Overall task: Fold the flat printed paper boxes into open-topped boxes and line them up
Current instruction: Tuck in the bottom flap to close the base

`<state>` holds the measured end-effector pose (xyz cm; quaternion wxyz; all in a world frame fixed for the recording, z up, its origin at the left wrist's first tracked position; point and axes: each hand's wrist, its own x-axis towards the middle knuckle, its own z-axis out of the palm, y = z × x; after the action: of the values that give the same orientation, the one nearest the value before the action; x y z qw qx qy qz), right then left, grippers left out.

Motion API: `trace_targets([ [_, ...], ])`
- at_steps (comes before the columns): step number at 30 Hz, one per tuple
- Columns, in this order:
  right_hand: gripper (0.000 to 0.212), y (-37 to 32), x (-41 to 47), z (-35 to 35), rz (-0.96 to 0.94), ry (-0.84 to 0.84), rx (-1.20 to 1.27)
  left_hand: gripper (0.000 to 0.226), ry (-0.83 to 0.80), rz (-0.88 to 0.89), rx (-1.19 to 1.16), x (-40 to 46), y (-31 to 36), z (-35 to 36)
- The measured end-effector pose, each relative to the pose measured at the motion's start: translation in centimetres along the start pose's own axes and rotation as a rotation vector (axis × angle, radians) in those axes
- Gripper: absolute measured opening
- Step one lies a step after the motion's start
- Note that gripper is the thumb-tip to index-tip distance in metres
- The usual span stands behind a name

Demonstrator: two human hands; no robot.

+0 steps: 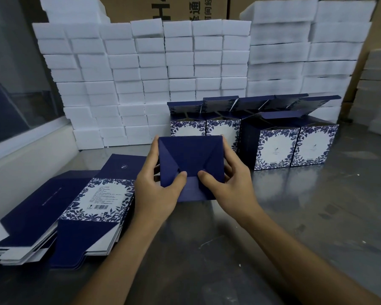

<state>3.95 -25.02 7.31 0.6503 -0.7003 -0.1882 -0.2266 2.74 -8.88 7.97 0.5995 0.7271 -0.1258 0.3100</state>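
A navy paper box (190,157) is held above the table with its folded bottom flaps facing me. My left hand (157,190) grips its left side, thumb pressing on the lower flap. My right hand (230,183) grips the right side, thumb pressing beside the left thumb. A stack of flat printed boxes (97,201), navy with blue floral borders, lies at the left. Several folded open-topped boxes (295,146) stand in rows behind, lids up.
A wall of stacked white foam blocks (154,69) runs along the back, with brown cartons (185,7) behind it. More foam stands at the right edge (378,89). The shiny metal table (306,216) extends to the front right.
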Motion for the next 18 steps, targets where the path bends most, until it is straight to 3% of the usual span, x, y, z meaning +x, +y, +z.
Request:
trace_targets([
  [8, 0.072, -0.72, -0.11, 0.32, -0.078, 0.103, -0.056, 0.076, 0.138, 0.074, 0.087, -0.09, -0.24, 0.33],
  [18, 0.073, -0.66, -0.29, 0.44, -0.081, 0.079, -0.025, 0.076, 0.128, 0.112, 0.128, -0.24, 0.26, 0.27],
])
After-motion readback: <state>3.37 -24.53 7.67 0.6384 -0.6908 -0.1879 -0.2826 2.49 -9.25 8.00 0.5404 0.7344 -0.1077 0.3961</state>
